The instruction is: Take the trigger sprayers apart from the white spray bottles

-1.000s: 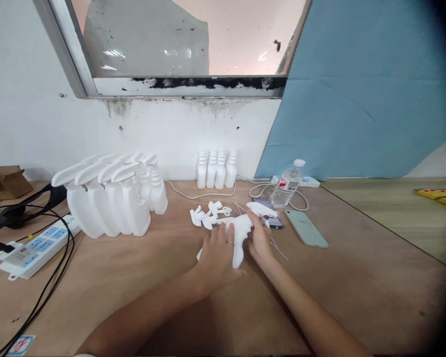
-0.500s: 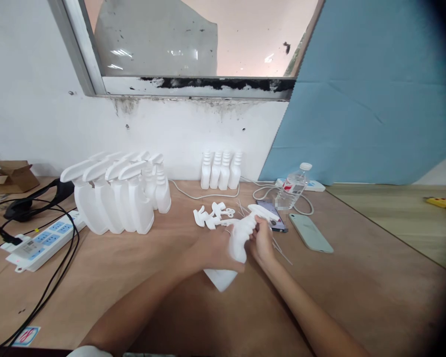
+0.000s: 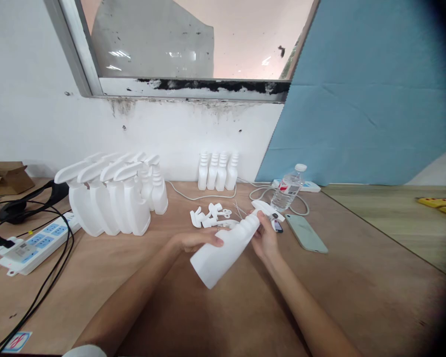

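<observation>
A white spray bottle [image 3: 223, 250] is tilted over the brown table, its base toward the lower left and its spray head [image 3: 269, 210] at the upper right. My left hand [image 3: 198, 240] grips the bottle's body from the left, thumb on top. My right hand [image 3: 264, 237] is closed around the neck, just under the spray head. Beyond the bottle lie several loose white trigger parts [image 3: 208, 216] and thin tubes [image 3: 240, 210]. Several white bottles with spray heads [image 3: 109, 206] stand at the left, and several smaller bottles without heads [image 3: 222, 173] by the wall.
A clear water bottle [image 3: 285, 191], a pale green phone [image 3: 306, 233] and a dark phone [image 3: 278, 226] are at the right. At the left are a power strip [image 3: 46, 239], black cables [image 3: 65, 258], a black strap and a cardboard box [image 3: 11, 178].
The spray bottle has turned so that its body shows more fully. My left hand has shifted from around its upper part to the left side of its body.
</observation>
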A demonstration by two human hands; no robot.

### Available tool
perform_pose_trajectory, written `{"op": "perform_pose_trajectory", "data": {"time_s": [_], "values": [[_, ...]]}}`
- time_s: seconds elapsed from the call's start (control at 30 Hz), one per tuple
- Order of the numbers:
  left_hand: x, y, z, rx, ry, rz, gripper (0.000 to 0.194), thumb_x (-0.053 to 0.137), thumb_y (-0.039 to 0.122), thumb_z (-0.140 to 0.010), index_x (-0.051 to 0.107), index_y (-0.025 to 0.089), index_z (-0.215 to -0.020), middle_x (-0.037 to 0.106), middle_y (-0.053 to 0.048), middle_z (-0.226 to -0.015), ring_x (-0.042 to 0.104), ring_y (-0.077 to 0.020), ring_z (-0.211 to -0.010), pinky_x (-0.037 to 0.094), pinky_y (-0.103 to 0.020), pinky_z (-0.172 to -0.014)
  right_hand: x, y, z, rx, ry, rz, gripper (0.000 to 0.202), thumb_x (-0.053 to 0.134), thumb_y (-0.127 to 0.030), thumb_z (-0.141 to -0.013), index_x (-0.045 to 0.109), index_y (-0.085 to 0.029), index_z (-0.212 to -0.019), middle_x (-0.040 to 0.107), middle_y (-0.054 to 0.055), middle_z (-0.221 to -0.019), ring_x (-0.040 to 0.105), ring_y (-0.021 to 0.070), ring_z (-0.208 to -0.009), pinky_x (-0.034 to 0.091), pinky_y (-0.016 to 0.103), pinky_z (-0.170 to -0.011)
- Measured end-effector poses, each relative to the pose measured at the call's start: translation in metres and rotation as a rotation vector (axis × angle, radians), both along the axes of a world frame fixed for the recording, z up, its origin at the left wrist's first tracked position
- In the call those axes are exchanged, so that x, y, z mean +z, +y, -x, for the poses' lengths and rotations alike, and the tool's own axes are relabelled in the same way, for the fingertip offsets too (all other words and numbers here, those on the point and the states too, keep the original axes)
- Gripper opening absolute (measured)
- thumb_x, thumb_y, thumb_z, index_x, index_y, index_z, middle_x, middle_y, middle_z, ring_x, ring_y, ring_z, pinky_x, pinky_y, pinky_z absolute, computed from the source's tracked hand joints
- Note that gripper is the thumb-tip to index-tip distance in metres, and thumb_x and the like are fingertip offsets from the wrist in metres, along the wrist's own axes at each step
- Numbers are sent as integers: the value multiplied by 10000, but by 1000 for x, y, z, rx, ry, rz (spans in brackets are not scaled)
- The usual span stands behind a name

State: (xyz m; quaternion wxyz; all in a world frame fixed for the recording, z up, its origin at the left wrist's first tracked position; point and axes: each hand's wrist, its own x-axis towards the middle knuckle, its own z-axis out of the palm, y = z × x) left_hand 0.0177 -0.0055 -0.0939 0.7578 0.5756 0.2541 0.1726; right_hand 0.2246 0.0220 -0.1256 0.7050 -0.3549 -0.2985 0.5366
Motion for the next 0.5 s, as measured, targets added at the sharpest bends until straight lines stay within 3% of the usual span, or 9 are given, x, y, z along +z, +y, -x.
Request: {"op": "perform_pose_trajectory", "data": {"time_s": [0.07, 0.17, 0.33, 0.43, 0.5], "values": [[-13, 1, 2, 3, -100, 196, 773, 636, 535, -606, 526, 138, -1259, 594, -154, -1231, 555, -360, -1114, 441, -461, -885, 1, -3, -2, 87, 10, -8, 419, 782, -481, -575, 624, -161, -793, 579, -53, -648, 269, 10, -390, 192, 158, -324], [-25, 0, -1, -40, -251, 335, 795, 515, 595, -615, 534, 110, -1245, 597, -177, -1205, 579, -394, -1045, 450, -493, -808, 2, -7, -2, 168, 42, -14, 430, 767, -506, -605, 650, -174, -851, 608, -48, -677, 202, 4, -377, 188, 154, -316], [-30, 6, -15, -109, -270, 469, 1032, 513, 673, -463, 414, 179, -1364, 564, -201, -1243, 627, -361, -825, 468, -504, -647, 4, -11, -1, 155, 111, -18, 473, 812, -481, -562, 675, -204, -920, 659, -34, -802, 300, 10, -417, 233, 139, -327], [-32, 8, -18, -62, -223, 483, 1051, 459, 713, -504, 369, 161, -1395, 576, -194, -1208, 632, -343, -777, 467, -488, -607, 2, -9, -2, 141, 125, -15, 473, 836, -462, -528, 672, -216, -896, 668, -40, -832, 379, 25, -452, 290, 147, -355], [-33, 7, -17, -56, -223, 465, 1013, 411, 722, -552, 380, 151, -1387, 585, -178, -1184, 634, -335, -772, 466, -483, -603, 0, -8, -2, 137, 120, -13, 480, 840, -471, -516, 667, -217, -885, 667, -47, -813, 358, 24, -430, 325, 162, -376]]}}
